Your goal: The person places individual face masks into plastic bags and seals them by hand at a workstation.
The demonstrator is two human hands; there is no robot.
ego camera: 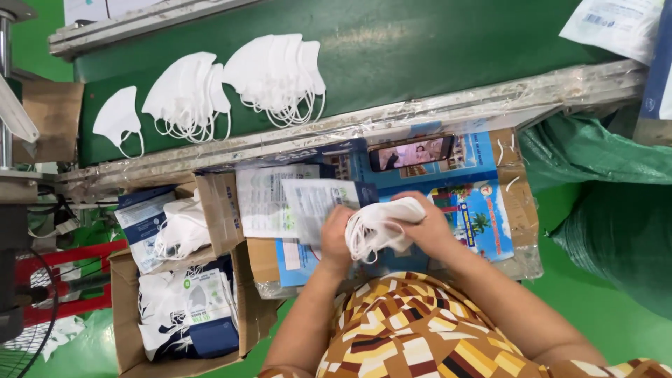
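My left hand (pixel 336 238) and my right hand (pixel 428 227) both grip a stack of white face masks (pixel 381 224) held over a blue printed cardboard work surface (pixel 483 210). Ear loops hang from the stack near my left hand. A clear printed plastic bag (pixel 315 199) lies just behind my left hand, touching or very close to it. Further up, on the green conveyor belt (pixel 420 49), lie a single white mask (pixel 117 119) and two fanned piles of white masks (pixel 189 94), (pixel 280 70).
A phone (pixel 411 152) with a lit screen lies at the back of the work surface. Cardboard boxes at left hold loose masks (pixel 183 227) and packed mask bags (pixel 189 308). A green sack (pixel 609 182) sits at right. A fan (pixel 21 329) stands at lower left.
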